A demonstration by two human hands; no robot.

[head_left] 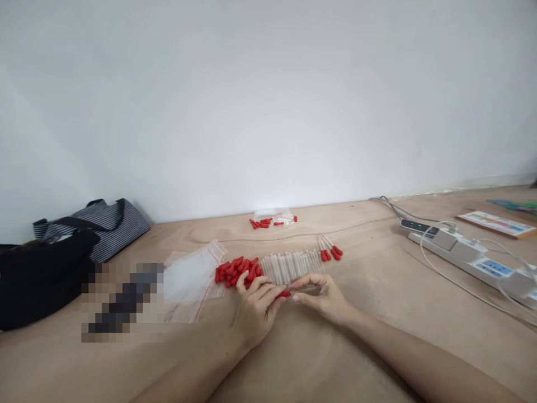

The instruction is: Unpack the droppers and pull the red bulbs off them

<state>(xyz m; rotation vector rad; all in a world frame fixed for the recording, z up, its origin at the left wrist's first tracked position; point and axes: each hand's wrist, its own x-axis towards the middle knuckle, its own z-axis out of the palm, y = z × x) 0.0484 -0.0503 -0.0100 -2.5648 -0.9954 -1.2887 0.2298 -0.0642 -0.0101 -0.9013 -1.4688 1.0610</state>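
My left hand (255, 305) pinches a small red rubber cap (285, 293) between thumb and fingers. My right hand (321, 294) grips a clear glass tube (308, 289) whose end meets that cap. Just beyond the hands lie a pile of red caps (237, 270) and a row of clear tubes (291, 264). A few finished droppers with red caps (330, 249) lie to the right of the row.
Clear zip bags (191, 277) lie left of the pile, and another bag with red caps (272, 218) sits by the wall. Striped and black bags (62, 246) stand at far left. A white power strip (474, 254) with cables and a colourful card (497, 224) are at right.
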